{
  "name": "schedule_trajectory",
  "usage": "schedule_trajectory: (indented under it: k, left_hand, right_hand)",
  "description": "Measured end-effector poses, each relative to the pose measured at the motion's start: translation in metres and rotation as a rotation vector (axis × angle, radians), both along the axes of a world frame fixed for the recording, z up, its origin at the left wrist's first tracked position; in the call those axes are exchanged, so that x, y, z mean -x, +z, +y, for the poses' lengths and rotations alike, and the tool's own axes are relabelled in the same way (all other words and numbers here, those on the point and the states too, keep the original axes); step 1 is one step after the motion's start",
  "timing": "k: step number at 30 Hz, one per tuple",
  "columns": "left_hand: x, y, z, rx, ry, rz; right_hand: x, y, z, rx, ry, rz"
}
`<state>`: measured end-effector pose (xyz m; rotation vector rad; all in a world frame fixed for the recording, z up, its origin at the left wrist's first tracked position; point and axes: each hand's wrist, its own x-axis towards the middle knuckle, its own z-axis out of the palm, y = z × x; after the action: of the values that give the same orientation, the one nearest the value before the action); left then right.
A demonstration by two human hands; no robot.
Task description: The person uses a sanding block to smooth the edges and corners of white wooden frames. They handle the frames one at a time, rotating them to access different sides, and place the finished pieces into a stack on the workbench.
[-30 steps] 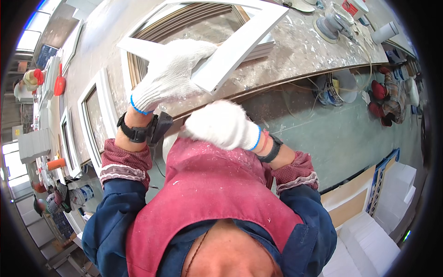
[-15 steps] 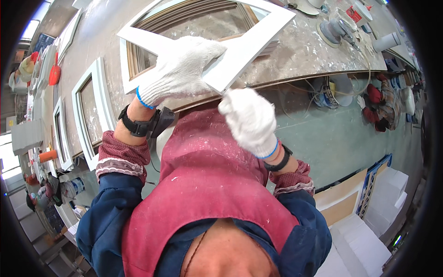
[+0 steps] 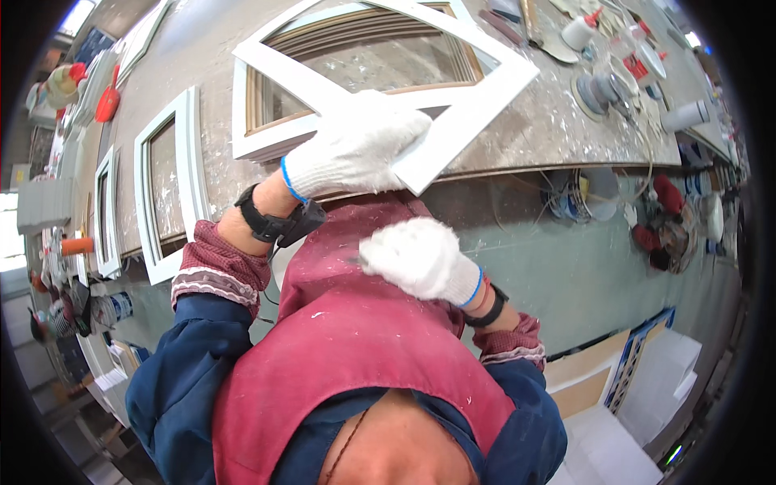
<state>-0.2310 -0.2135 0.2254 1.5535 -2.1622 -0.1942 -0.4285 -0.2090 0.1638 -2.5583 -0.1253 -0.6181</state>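
Note:
My left hand (image 3: 360, 145), in a white knit glove, grips a white rectangular frame (image 3: 481, 117) near its closest corner and holds it tilted. Under that frame lies a stack of similar white frames (image 3: 275, 139) with brown inner edges, on the workbench. In front of the red apron (image 3: 339, 339), my right hand (image 3: 420, 260) is closed, gloved the same way. A small dark tip shows at its fingers, too little to name. The right hand is apart from the tilted frame, just below its near corner.
More white frames (image 3: 188, 166) lie to the left, near a red dustpan (image 3: 107, 103). A corded sander (image 3: 596, 95), a red-capped white bottle (image 3: 580, 31) and a white cylinder (image 3: 685, 117) stand at the right. Another person (image 3: 671, 234) is at far right; white boards (image 3: 659, 372) stand lower right.
My right hand has drawn back from the frame's near corner, down toward my apron. The tilted frame and my left hand appear slightly farther right and lower, as the whole view has shifted.

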Motion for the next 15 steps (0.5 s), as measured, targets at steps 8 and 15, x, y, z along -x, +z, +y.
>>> schedule_trajectory:
  k: [8,15]
  left_hand:
    - [-0.03,-0.044,0.076,-0.138,-0.137,-0.242]
    - [-0.04,-0.03,0.154,0.014,0.558,0.221]
  right_hand:
    - [0.042,-0.03,-0.032,-0.96,-0.915,-0.404]
    - [0.036,-0.018,-0.094,-1.116,-1.044,-0.343]
